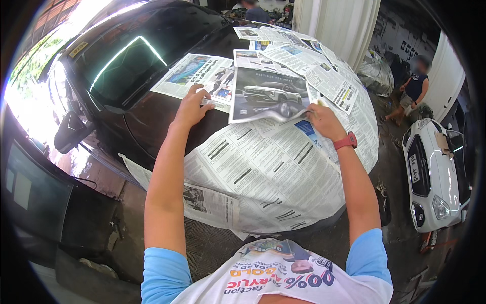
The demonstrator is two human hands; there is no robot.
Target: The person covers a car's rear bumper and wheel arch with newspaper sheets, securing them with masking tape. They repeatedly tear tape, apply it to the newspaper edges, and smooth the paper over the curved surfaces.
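Observation:
A dark car's hood point(152, 131) lies before me, much of it under overlapping newspaper sheets point(262, 167). My right hand point(325, 121) pinches the lower right corner of a newspaper page with a large car picture point(267, 83). That page's lower edge is lifted and curled, and a small yellowish bit shows at my fingertips. My left hand point(194, 107) has its fingers apart at the lower edge of another newspaper sheet point(195, 72), which lies near the windshield point(127, 72). Whether those fingers press on the sheet is hard to tell.
The car's side mirror point(73, 131) juts out at the left. A white car point(436, 178) stands on the right, with a person point(415, 85) walking behind it. Another person point(256, 12) is at the far end. White panels point(338, 30) rise beyond the hood.

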